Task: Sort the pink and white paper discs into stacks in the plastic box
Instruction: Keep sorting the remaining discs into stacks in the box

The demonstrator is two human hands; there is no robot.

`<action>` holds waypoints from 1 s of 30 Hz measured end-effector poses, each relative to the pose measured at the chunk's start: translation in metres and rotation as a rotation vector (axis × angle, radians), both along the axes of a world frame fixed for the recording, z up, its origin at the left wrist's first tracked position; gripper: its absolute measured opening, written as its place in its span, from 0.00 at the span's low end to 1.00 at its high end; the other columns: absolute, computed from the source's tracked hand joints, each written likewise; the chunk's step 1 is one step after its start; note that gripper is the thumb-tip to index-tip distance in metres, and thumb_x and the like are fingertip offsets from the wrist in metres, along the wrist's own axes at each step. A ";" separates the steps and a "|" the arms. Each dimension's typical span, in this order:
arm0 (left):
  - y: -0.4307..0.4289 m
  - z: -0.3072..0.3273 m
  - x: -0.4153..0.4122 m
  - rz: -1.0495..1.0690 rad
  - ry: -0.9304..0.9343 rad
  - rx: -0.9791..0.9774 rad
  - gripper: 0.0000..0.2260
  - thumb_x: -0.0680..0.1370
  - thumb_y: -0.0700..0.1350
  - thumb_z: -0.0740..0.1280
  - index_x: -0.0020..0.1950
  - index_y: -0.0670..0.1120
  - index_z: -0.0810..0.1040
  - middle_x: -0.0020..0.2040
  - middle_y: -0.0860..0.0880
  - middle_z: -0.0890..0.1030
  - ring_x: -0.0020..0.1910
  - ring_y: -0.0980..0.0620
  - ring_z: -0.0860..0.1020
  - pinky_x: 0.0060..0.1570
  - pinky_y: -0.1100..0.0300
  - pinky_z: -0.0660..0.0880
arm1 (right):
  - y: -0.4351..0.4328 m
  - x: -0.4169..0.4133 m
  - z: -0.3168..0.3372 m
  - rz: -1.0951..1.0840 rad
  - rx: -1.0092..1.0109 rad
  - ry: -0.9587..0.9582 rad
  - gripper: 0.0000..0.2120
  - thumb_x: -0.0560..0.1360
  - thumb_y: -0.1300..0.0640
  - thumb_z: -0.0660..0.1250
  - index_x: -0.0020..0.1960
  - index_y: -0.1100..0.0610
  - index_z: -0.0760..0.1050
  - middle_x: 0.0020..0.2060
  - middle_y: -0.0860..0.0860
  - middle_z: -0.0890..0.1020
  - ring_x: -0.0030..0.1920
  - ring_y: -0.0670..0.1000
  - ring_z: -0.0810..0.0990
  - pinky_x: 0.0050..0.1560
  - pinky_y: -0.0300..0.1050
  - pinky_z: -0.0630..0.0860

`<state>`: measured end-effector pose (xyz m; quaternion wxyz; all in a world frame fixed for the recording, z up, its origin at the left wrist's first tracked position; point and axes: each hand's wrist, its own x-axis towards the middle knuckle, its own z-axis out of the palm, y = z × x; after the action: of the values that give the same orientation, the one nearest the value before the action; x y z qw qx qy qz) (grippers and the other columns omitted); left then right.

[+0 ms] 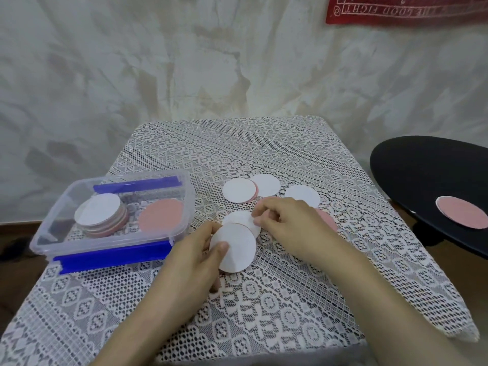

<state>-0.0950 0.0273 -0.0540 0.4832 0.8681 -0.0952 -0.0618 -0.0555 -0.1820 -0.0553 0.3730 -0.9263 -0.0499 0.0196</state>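
A clear plastic box with blue clips stands at the table's left. Inside it are a stack topped by a white disc and a pink disc beside it. My left hand grips a white disc by its left edge, thumb on top. My right hand pinches the edge of another white disc lying just behind. Loose white discs lie further back, some over pink ones. A pink disc shows partly under my right hand.
The table wears a white lace cloth. A black round stool stands at the right with a pink disc on it. A pale draped sheet hangs behind, and a red banner is at top right.
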 end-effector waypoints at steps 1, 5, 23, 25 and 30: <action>0.001 0.000 -0.001 0.002 0.003 -0.003 0.06 0.83 0.46 0.62 0.55 0.55 0.76 0.28 0.50 0.78 0.24 0.59 0.75 0.26 0.67 0.69 | 0.001 0.001 0.001 0.005 -0.058 0.008 0.10 0.79 0.46 0.69 0.59 0.45 0.80 0.39 0.40 0.77 0.44 0.46 0.78 0.45 0.43 0.72; 0.002 0.001 -0.003 0.007 0.019 -0.024 0.07 0.83 0.45 0.62 0.55 0.56 0.76 0.29 0.51 0.78 0.25 0.59 0.75 0.26 0.68 0.70 | 0.010 0.004 0.009 0.047 -0.262 0.005 0.18 0.76 0.45 0.70 0.62 0.53 0.78 0.47 0.47 0.81 0.51 0.51 0.78 0.54 0.50 0.76; -0.008 -0.002 0.001 0.039 -0.029 -0.004 0.06 0.83 0.47 0.61 0.52 0.57 0.76 0.29 0.54 0.79 0.26 0.58 0.75 0.30 0.60 0.73 | -0.013 -0.004 -0.001 -0.159 -0.040 -0.147 0.05 0.83 0.51 0.62 0.49 0.50 0.73 0.41 0.47 0.81 0.40 0.52 0.80 0.42 0.49 0.75; -0.013 -0.003 0.002 0.034 -0.025 -0.017 0.07 0.83 0.47 0.60 0.52 0.57 0.76 0.28 0.55 0.79 0.25 0.60 0.74 0.28 0.61 0.72 | -0.025 -0.007 -0.001 -0.209 0.128 -0.147 0.06 0.83 0.53 0.62 0.47 0.49 0.73 0.40 0.46 0.81 0.39 0.51 0.80 0.41 0.50 0.75; -0.022 -0.002 0.005 0.046 -0.068 -0.065 0.08 0.84 0.46 0.59 0.55 0.57 0.76 0.29 0.57 0.78 0.24 0.61 0.72 0.26 0.63 0.70 | -0.037 -0.023 0.008 -0.047 0.405 0.026 0.07 0.82 0.58 0.65 0.49 0.47 0.80 0.34 0.40 0.82 0.32 0.43 0.78 0.33 0.40 0.74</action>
<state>-0.0903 0.0055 -0.0564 0.5087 0.8556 -0.0937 -0.0180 -0.0785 -0.2186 -0.0474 0.5526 -0.8329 -0.0265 0.0124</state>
